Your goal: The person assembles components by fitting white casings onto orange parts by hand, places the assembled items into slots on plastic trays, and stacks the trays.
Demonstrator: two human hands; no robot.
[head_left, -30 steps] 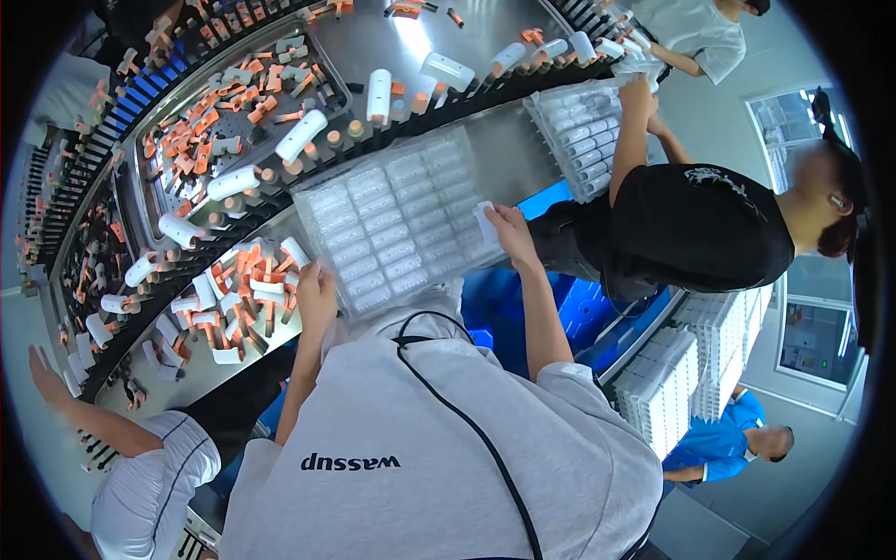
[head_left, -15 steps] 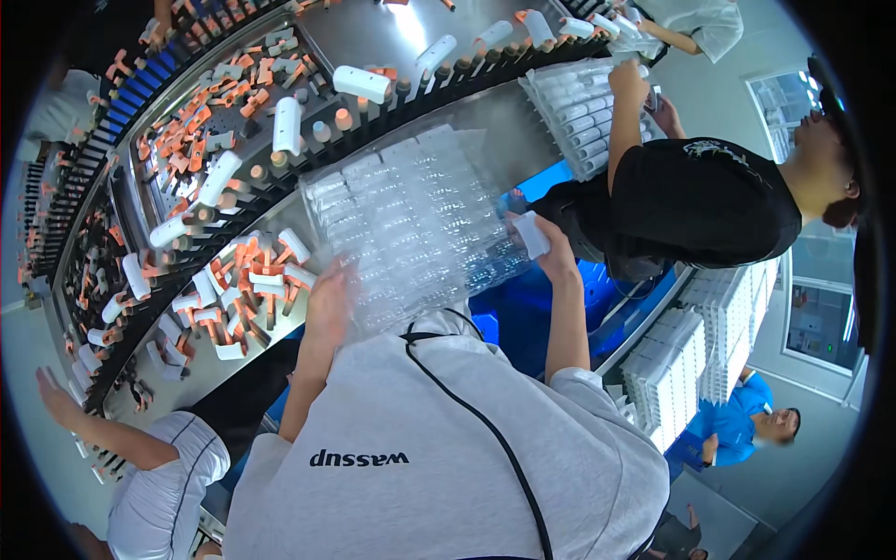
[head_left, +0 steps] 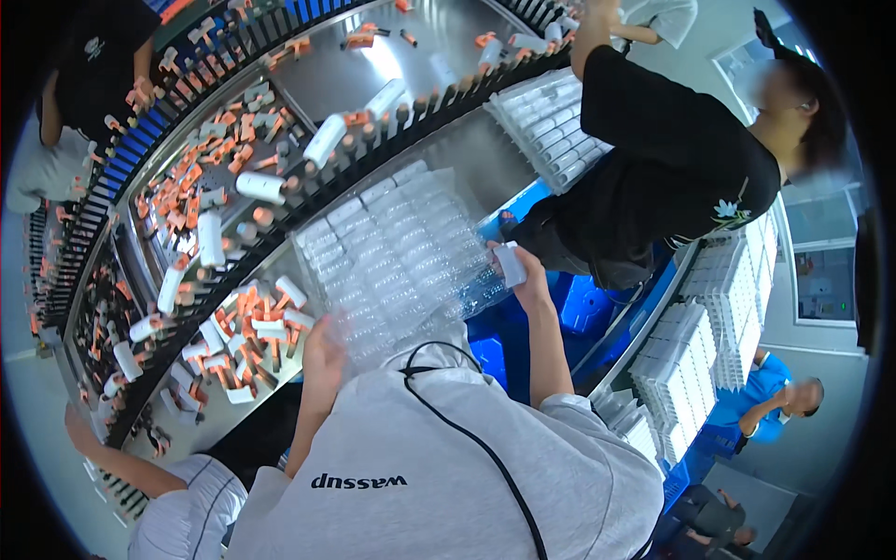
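the right hand (head_left: 534, 280) is pinched on a small white piece (head_left: 511, 265), which sits at the right edge of a clear tray (head_left: 392, 271). the left hand (head_left: 324, 359) is blurred at that tray's near left corner; i cannot tell whether its fingers grip the tray. the clear tray, with its rows of compartments, extends over the steel bench (head_left: 471, 175), and i cannot tell whether it rests there. left of it, by the bench's near edge, lies a heap of white and orange parts (head_left: 252, 338). along the bench's far edge runs a row of dark posts (head_left: 450, 97), several topped with white casings (head_left: 325, 141). at the bench's right end, a second tray holds white cylinders (head_left: 567, 140) beside a co-worker in black (head_left: 686, 154). below are blue crates (head_left: 583, 306).
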